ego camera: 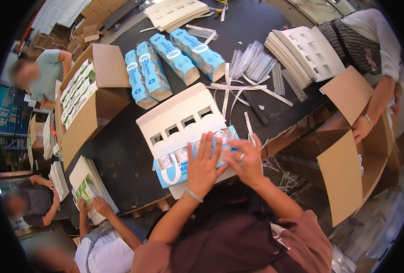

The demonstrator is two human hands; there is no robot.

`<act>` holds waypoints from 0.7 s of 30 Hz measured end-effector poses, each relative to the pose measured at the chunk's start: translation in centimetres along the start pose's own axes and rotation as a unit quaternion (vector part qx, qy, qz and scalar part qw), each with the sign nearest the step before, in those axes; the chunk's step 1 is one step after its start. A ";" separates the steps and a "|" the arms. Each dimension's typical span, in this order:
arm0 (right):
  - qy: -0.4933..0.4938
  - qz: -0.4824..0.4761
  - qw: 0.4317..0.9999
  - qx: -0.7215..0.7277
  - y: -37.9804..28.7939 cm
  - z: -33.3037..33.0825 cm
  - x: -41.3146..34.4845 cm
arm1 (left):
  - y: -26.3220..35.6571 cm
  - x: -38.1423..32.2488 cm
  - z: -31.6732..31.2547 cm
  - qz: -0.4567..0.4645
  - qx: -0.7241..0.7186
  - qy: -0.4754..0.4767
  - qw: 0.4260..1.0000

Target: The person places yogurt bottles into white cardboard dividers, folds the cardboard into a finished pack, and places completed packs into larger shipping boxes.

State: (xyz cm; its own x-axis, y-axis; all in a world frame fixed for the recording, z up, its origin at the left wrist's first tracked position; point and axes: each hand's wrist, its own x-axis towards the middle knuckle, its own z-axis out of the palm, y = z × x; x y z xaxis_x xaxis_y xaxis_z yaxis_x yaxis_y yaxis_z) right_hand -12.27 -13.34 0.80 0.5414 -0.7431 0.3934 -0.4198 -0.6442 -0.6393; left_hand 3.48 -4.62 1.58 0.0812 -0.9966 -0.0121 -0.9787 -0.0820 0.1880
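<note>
A blue printed carton sleeve (167, 178) with cut-out windows lies before me on a stack of flat white cardboard blanks (183, 112). Pale wrapped contents show through its windows. My left hand (203, 162) rests flat on the sleeve with fingers spread, a pale bangle at the wrist. At the sleeve's right end is my right hand (248, 160), fingers apart and slightly blurred, with a ring on one finger. Its fingertips are close to the sleeve; whether they press on it I cannot tell. Beyond the blanks, several filled blue cartons (183, 58) lie in a row.
A carton of green-white packs (96, 105) stands left; an open carton (342, 184) stands right, a person's hand (361, 128) inside. Clear plastic strips (253, 61), white straps (236, 87), a black-handled tool (258, 111) and more blanks (290, 58) lie beyond. Co-workers (103, 235) are left.
</note>
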 end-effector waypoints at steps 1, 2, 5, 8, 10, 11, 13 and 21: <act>0.040 0.008 0.999 -0.002 1.6 -0.5 0.6 | 1.0 1.2 0.0 0.013 -0.022 -0.004 1.000; 0.097 0.043 0.994 -0.021 3.7 -1.0 1.7 | 2.0 2.2 0.4 0.019 -0.032 0.011 0.999; 0.185 0.154 0.961 -0.136 14.6 -2.8 5.2 | 4.5 5.2 1.0 0.059 -0.011 0.034 0.998; 0.205 0.285 0.887 -0.301 23.9 -2.8 8.6 | 5.8 6.6 1.4 0.088 -0.023 0.031 0.995; 0.129 0.327 0.887 -0.300 24.8 -2.3 10.7 | 4.9 6.1 1.0 0.084 -0.032 0.014 0.996; 0.090 0.348 0.884 -0.299 25.0 -2.3 11.5 | 4.3 5.8 0.4 0.072 -0.036 0.002 0.997; 0.058 0.381 0.882 -0.271 25.4 -2.2 12.2 | 2.7 4.3 -0.9 0.043 -0.048 -0.026 0.998; 0.131 0.375 0.909 -0.126 27.6 -5.6 8.9 | -5.2 -2.5 -3.1 -0.058 -0.026 -0.023 0.998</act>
State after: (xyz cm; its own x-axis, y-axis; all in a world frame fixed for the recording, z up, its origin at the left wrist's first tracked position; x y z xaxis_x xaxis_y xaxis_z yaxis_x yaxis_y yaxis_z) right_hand -23.10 -38.71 -9.62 -0.1442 -0.9867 0.0747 -0.7707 0.0647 -0.6339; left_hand 8.91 -1.65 3.70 0.1842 -0.9795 -0.0817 -0.9518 -0.1985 0.2337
